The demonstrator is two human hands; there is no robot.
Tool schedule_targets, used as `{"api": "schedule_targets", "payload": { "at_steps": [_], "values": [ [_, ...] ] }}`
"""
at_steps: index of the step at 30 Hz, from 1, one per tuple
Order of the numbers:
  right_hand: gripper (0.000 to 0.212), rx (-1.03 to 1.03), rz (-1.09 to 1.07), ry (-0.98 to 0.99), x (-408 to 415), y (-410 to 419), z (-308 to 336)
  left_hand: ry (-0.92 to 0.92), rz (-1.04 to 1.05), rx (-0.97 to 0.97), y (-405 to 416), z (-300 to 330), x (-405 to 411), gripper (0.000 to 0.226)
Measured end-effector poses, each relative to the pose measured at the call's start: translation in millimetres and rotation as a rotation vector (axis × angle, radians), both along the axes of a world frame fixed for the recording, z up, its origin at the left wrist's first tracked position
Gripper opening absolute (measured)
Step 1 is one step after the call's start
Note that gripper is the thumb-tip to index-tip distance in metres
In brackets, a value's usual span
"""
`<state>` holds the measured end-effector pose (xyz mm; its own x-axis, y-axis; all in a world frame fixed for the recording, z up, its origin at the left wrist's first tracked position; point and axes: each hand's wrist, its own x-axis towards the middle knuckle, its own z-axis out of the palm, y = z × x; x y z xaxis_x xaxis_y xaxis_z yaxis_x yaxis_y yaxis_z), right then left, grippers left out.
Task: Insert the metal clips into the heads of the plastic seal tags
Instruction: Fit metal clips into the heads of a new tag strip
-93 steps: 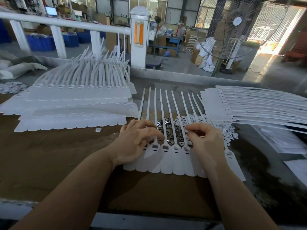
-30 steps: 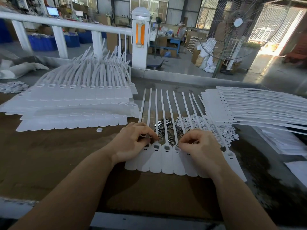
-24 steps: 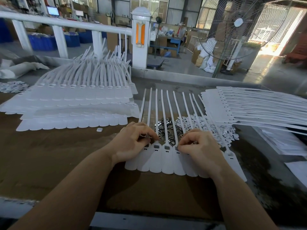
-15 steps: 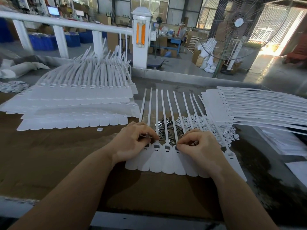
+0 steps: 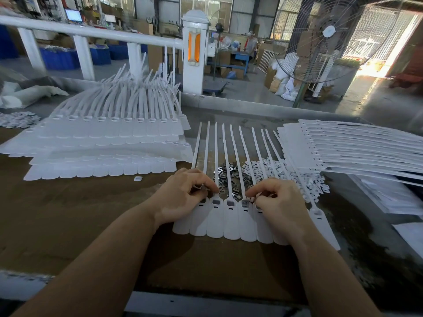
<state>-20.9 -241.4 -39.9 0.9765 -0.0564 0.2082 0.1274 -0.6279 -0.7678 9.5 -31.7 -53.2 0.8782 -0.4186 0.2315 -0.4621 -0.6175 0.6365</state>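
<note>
The fingers (image 5: 253, 192) of the right hand (image 5: 278, 202) curl and pinch at a tag head, seemingly on a small metal clip too hidden to confirm. The left hand (image 5: 183, 197) curls its fingers over the heads at the strip's left end. The strip of white plastic tags (image 5: 231, 223) lies flat on the brown bench (image 5: 68, 213), thin tails pointing far. Loose clips (image 5: 226, 177) lie just beyond. Clips look tiny, stiff, slippery: pinch by the edges. Tags look light and bendy.

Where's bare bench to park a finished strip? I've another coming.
Free: the brown bench left of the left hand, below the stacked strips. Crowded: loose clips behind the tag row; right stack.
</note>
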Motion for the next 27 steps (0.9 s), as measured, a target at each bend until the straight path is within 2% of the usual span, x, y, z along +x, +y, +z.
{"api": "schedule_targets", "payload": {
  "at_steps": [5, 12, 27],
  "values": [
    [0.044, -0.012, 0.033, -0.004, 0.5, -0.4, -1.6, -0.008, -0.007, 0.01, 0.0, -0.3, 0.7, 0.031],
    [0.048, -0.019, 0.043, -0.027, 3.2, -2.4, -4.9, -0.012, -0.007, 0.023, -0.7, -1.0, 1.2, 0.031],
    [0.046, -0.002, 0.054, -0.031, 4.4, -2.3, -6.0, -0.005, 0.002, 0.0, -0.8, -0.7, 0.5, 0.029]
  ]
}}
